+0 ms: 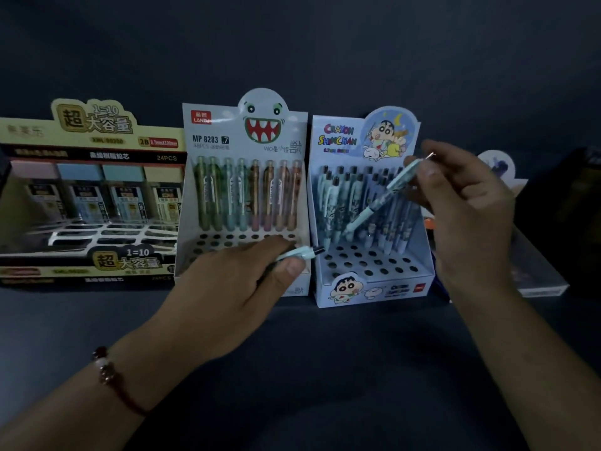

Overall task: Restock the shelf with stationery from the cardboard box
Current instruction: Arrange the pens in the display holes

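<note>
Dim dark shelf (325,353), right hand (468,203) pinching a pen (379,203) slanted over the cartoon display box (374,288), left hand (247,281) gripping a second pen (300,252) beside it, risking a missed hole and toppled neighbours in this gloom.

Three display boxes (244,196), two hands (240,281).

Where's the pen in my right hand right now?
In the head view, the right hand holds the light blue pen slanted over the Crayon Shinchan display box, right of centre, tip down toward its pens.
</note>
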`<state>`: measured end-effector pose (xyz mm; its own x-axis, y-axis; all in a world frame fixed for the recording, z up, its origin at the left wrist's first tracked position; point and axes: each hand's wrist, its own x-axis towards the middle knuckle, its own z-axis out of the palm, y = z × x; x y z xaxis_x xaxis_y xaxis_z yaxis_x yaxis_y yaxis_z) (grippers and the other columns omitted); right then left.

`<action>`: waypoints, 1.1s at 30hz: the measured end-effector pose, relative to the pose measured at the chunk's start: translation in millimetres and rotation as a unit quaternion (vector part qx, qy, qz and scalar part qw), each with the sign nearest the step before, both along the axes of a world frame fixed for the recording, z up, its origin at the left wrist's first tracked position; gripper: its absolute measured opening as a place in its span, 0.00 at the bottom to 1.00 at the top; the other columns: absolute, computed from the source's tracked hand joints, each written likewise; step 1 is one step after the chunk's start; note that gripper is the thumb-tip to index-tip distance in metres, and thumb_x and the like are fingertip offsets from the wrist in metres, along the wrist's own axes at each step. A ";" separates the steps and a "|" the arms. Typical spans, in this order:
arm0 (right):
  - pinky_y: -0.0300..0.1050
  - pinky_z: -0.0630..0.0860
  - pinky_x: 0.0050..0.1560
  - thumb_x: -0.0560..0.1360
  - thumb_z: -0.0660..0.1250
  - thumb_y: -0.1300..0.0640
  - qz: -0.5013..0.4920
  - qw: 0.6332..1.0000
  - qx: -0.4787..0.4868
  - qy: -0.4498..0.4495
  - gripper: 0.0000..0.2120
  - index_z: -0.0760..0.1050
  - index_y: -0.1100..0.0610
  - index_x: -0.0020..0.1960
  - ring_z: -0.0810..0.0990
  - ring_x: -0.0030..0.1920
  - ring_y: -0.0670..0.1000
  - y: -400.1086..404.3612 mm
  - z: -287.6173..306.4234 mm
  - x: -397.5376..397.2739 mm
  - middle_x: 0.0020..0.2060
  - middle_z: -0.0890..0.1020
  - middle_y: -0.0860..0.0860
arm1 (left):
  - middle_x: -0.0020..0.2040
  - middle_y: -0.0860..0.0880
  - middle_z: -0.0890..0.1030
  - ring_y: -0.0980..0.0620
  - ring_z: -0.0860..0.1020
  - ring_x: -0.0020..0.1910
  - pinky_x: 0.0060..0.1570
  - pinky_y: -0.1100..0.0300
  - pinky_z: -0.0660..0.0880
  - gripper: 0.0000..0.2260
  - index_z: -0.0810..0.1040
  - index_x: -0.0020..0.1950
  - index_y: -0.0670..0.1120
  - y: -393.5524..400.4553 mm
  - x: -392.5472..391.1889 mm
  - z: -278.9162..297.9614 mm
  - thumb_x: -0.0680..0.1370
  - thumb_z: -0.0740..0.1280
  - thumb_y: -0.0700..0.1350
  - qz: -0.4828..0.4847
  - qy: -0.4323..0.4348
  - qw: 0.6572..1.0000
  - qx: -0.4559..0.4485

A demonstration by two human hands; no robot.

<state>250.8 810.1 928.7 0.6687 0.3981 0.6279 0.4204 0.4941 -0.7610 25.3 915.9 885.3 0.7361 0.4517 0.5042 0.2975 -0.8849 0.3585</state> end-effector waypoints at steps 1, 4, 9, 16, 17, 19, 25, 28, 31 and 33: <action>0.43 0.81 0.48 0.79 0.67 0.61 -0.008 1.000 -0.010 -0.022 0.09 0.80 0.55 0.57 0.85 0.49 0.51 1.0 -1.8 -1.0 0.46 0.86 0.50 | 0.33 0.57 0.77 0.60 0.77 0.39 0.29 0.65 0.70 0.23 0.69 0.61 0.62 -0.6 0.6 0.4 0.78 0.43 0.70 0.002 0.000 1.000 0.004; 0.47 0.82 0.51 0.78 0.68 0.60 -0.018 0.997 -0.048 -0.063 0.10 0.80 0.52 0.58 0.84 0.48 0.49 3.5 -6.9 -4.5 0.46 0.86 0.49 | 0.37 0.59 0.77 0.62 0.77 0.36 0.26 0.66 0.65 0.21 0.68 0.61 0.64 -2.3 1.6 2.8 0.78 0.44 0.69 0.002 0.007 1.000 0.006; 0.48 0.81 0.54 0.79 0.67 0.60 0.007 0.992 -0.090 -0.086 0.11 0.79 0.46 0.56 0.84 0.50 0.46 7.8 -12.2 -8.8 0.47 0.85 0.46 | 0.44 0.74 0.74 0.66 0.76 0.37 0.27 0.67 0.61 0.24 0.74 0.64 0.59 -6.4 2.0 6.6 0.79 0.46 0.67 -0.001 0.013 1.000 -0.008; 0.47 0.81 0.53 0.79 0.67 0.58 -0.035 0.993 -0.087 -0.076 0.10 0.79 0.47 0.58 0.83 0.49 0.45 10.0 -12.0 -5.5 0.48 0.84 0.45 | 0.42 0.62 0.77 0.60 0.77 0.35 0.28 0.66 0.67 0.23 0.74 0.59 0.61 -5.0 3.3 6.5 0.78 0.45 0.69 0.000 0.020 1.000 -0.014; 0.47 0.81 0.53 0.79 0.67 0.58 -0.038 0.993 -0.086 -0.078 0.11 0.79 0.46 0.58 0.83 0.49 0.45 10.2 -12.2 -5.7 0.48 0.84 0.45 | 0.40 0.60 0.78 0.60 0.77 0.36 0.28 0.65 0.68 0.23 0.74 0.58 0.60 -5.1 3.8 6.8 0.78 0.46 0.69 0.001 0.021 1.000 -0.013; 0.47 0.81 0.53 0.79 0.67 0.58 -0.042 0.993 -0.081 -0.079 0.10 0.79 0.47 0.58 0.83 0.50 0.45 9.9 -12.2 -6.0 0.48 0.84 0.45 | 0.43 0.62 0.77 0.60 0.77 0.38 0.30 0.65 0.68 0.23 0.75 0.59 0.59 -5.4 4.3 7.6 0.79 0.47 0.68 0.002 0.027 0.999 -0.019; 0.46 0.80 0.56 0.79 0.67 0.58 -0.022 0.991 -0.096 -0.086 0.11 0.79 0.46 0.58 0.83 0.53 0.44 12.9 -16.5 -7.9 0.50 0.84 0.44 | 0.39 0.58 0.78 0.59 0.77 0.37 0.29 0.65 0.67 0.24 0.75 0.60 0.58 -5.7 4.5 6.9 0.79 0.47 0.68 -0.004 0.031 0.999 -0.015; 0.42 0.80 0.56 0.79 0.68 0.57 -0.010 0.988 -0.123 -0.097 0.11 0.79 0.46 0.60 0.82 0.53 0.41 16.4 -20.2 -7.6 0.51 0.84 0.42 | 0.31 0.55 0.76 0.60 0.77 0.37 0.29 0.65 0.69 0.25 0.75 0.60 0.59 -4.6 4.8 4.9 0.78 0.45 0.69 -0.001 0.027 1.000 -0.013; 0.36 0.78 0.55 0.79 0.68 0.56 -0.007 0.983 -0.144 -0.110 0.13 0.79 0.47 0.62 0.81 0.53 0.37 18.9 -23.3 -7.8 0.51 0.82 0.39 | 0.31 0.55 0.76 0.60 0.77 0.36 0.29 0.64 0.70 0.25 0.75 0.60 0.59 -4.0 4.9 4.3 0.78 0.46 0.69 -0.005 0.020 1.000 -0.014; 0.31 0.76 0.54 0.78 0.68 0.56 -0.010 0.981 -0.153 -0.121 0.15 0.78 0.47 0.64 0.80 0.53 0.35 20.3 -24.9 -8.2 0.51 0.81 0.37 | 0.33 0.56 0.77 0.60 0.77 0.36 0.29 0.63 0.70 0.24 0.75 0.58 0.59 -3.7 5.3 4.3 0.78 0.46 0.69 -0.009 0.016 1.000 -0.008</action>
